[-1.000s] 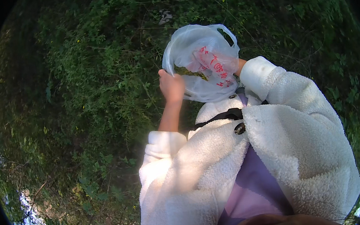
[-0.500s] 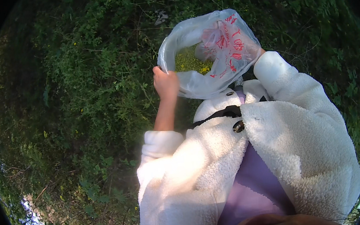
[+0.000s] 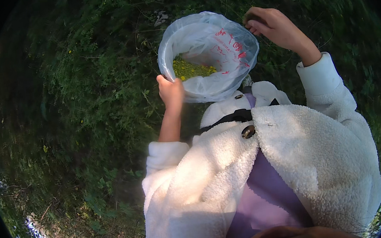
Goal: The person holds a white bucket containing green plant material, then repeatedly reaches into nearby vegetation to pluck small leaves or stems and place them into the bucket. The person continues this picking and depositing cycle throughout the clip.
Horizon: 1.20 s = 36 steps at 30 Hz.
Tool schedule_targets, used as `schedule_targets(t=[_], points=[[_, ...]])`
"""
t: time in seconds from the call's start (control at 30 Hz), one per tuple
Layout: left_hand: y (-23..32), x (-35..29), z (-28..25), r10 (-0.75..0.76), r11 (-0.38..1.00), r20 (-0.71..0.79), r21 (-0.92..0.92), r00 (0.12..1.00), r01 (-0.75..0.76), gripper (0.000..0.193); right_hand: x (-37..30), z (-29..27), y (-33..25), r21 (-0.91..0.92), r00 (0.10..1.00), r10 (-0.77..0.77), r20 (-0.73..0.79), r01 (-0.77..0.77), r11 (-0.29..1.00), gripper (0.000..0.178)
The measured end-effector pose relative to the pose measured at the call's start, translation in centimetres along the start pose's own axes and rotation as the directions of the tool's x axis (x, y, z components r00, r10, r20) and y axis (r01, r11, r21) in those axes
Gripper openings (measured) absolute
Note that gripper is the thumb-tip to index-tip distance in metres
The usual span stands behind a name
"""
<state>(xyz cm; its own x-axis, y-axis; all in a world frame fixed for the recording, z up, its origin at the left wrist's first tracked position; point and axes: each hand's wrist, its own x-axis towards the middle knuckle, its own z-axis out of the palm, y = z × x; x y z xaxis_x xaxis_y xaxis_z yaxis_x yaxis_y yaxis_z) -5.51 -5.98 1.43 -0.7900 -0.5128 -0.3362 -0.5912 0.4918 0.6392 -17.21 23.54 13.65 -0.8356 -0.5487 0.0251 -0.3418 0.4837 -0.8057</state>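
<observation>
A translucent plastic bag [image 3: 197, 91] with red print hangs in front of my white fleece jacket, its mouth spread round. Inside, at the bottom, lies a heap of small yellow-green flowers or buds [image 3: 188, 69]. My left hand [image 3: 171, 92] is closed on the bag's rim at its near left side. Just past the far right of the rim is my right hand [image 3: 276, 28], its fingers curled in toward the thumb. Whatever those fingers hold, if anything, is hidden; whether they touch the bag I cannot tell.
Dense green plants [image 3: 100, 82] with scattered yellow flowers spread all around. A pale grey scrap [image 3: 161, 17] lies among them beyond the bag. Thin dry twigs [image 3: 48, 210] show at the lower left. A dark strap [image 3: 227, 119] crosses my jacket's front.
My right hand has come away from the bag's right side and moved up and outward, fingers now curled. The bag and my left hand have shifted slightly left in view.
</observation>
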Motion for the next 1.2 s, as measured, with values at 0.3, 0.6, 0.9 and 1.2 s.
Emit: schedule_targets(t=[0.3, 0.6, 0.9, 1.2], points=[[1.7, -1.3, 1.6, 0.128, 0.986, 0.014, -0.107, 0.992, -0.126, 0.037, 4.5, 17.4, 5.3, -0.512, 0.907, -0.327, 0.265, 0.419, 0.75, 0.036], [1.6, -2.1, 0.9, 0.217, 0.974, -0.008, -0.071, 0.976, -0.217, 0.036, 8.2, 20.4, 9.6, -0.764, 0.839, -0.119, 0.531, 0.534, 0.362, 0.036], [2.3, -1.9, 0.7, 0.257, 0.964, -0.001, -0.065, 0.966, -0.257, 0.035, 10.8, 15.8, 4.6, -0.459, 0.66, 0.444, 0.605, -0.166, 0.873, 0.025], [2.4, -1.9, 1.8, 0.185, 0.978, 0.095, -0.113, 0.978, -0.174, 0.035, 8.4, 14.0, 4.0, -0.587, 0.702, 0.073, 0.709, 0.53, 0.612, 0.023]])
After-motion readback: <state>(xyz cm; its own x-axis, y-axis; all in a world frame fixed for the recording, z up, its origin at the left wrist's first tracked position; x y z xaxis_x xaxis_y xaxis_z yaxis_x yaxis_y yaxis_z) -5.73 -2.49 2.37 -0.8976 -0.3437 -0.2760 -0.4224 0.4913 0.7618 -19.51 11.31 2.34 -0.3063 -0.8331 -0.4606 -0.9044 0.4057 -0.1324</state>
